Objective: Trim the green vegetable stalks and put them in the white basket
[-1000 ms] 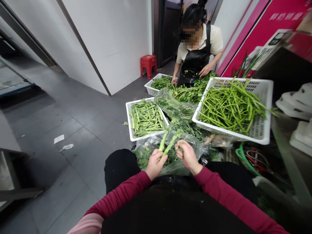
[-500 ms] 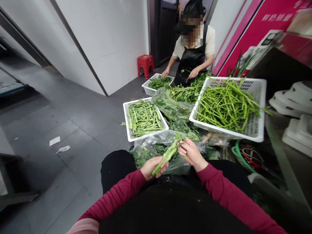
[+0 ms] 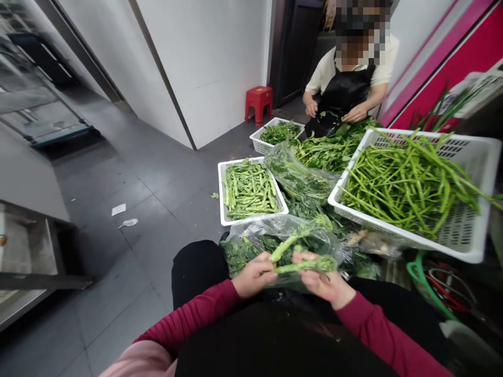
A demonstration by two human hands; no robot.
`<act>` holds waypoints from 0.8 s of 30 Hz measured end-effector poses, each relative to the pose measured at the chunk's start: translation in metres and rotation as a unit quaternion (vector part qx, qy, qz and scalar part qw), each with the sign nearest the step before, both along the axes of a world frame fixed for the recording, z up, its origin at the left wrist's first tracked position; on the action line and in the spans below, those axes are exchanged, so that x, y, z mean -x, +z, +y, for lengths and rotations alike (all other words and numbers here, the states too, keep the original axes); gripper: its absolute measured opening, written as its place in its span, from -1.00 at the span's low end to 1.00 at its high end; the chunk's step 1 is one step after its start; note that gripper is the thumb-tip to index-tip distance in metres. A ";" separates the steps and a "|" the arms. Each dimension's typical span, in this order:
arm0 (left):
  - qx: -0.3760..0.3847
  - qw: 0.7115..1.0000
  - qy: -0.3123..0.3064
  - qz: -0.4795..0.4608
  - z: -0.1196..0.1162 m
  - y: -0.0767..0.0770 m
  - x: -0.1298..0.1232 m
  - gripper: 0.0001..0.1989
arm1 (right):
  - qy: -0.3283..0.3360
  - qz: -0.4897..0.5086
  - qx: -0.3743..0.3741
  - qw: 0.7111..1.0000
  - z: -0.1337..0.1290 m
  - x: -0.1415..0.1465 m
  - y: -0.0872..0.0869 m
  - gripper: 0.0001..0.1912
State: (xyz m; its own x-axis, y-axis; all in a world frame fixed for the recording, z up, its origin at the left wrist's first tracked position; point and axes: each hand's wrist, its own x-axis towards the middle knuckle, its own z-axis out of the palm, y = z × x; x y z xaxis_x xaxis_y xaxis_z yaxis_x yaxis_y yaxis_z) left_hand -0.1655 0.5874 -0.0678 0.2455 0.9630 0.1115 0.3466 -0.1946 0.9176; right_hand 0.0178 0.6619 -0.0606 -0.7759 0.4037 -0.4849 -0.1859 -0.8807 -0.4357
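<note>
Two green vegetable stalks meet at my left hand (image 3: 255,275), whose fingers are closed round their lower ends. The upper stalk (image 3: 288,246) points up and to the right over an open plastic bag of leafy greens (image 3: 239,254). Around the leafy end of the lower stalk (image 3: 291,268), my right hand (image 3: 324,280) is closed, palm partly up. Just beyond the bag stands a white basket (image 3: 223,222) filled with cut stalks (image 3: 251,191).
A large white basket (image 3: 467,254) of long green stems is at the right, above a green basket (image 3: 416,272). Across the greens, a person in a black apron (image 3: 341,89) handles leaves beside a small white basket (image 3: 255,144). A red stool (image 3: 258,102) stands behind.
The view has swung left. The stalks in my left hand now spread apart, and my right hand has turned and moved down onto one leafy end. The other person's hand has left the small basket.
</note>
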 end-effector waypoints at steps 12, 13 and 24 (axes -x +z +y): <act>-0.004 0.845 0.093 0.527 0.162 -0.041 0.125 -0.58 | -0.072 -0.112 0.006 0.991 0.051 0.008 -0.035 -0.78; 0.015 0.833 0.086 0.546 0.178 -0.055 0.135 -0.59 | -0.066 -0.117 0.005 0.991 0.053 0.008 -0.035 -0.79; 0.102 0.843 0.099 0.518 0.232 -0.127 0.135 -0.59 | -0.055 -0.146 -0.096 0.983 0.073 0.009 -0.034 -0.86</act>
State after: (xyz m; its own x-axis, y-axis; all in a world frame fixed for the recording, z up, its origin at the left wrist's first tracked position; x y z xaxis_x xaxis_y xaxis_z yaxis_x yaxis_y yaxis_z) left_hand -0.3001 0.8197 -0.1951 -0.0576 0.9697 -0.2375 0.9903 0.0857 0.1096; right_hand 0.0085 0.7350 -0.0950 -0.5620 0.5832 -0.5866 -0.1185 -0.7586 -0.6407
